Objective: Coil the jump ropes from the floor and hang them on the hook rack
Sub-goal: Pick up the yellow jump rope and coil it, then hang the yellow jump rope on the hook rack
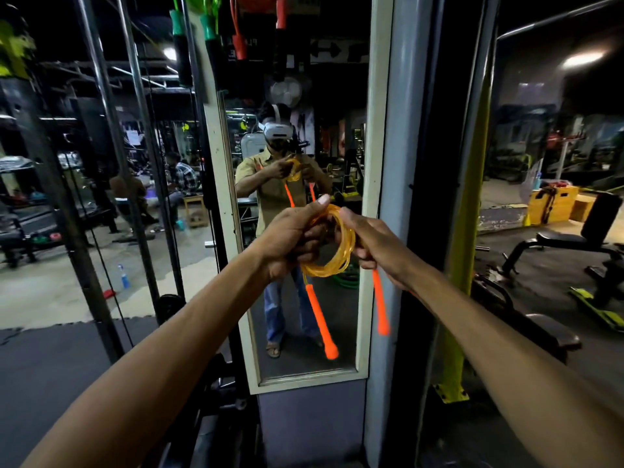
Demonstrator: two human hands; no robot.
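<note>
Orange jump rope coil [325, 270] gripped by left hand [290, 241] and right hand [376, 246], before mirror frame [370, 184].

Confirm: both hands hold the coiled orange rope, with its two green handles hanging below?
No. The head view shows the handles are orange, not green. The left hand and right hand do hold the coiled orange rope, handles hanging below.

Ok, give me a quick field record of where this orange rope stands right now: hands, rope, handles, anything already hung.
left hand: grips one side of the translucent orange jump rope coil
right hand: grips the other side
coil state: several loops, held up before the white-framed mirror
slim orange handles: both dangle free below the coil
overhead: green-handled rope and red-handled rope hanging
status: orange rope not yet hung
</note>
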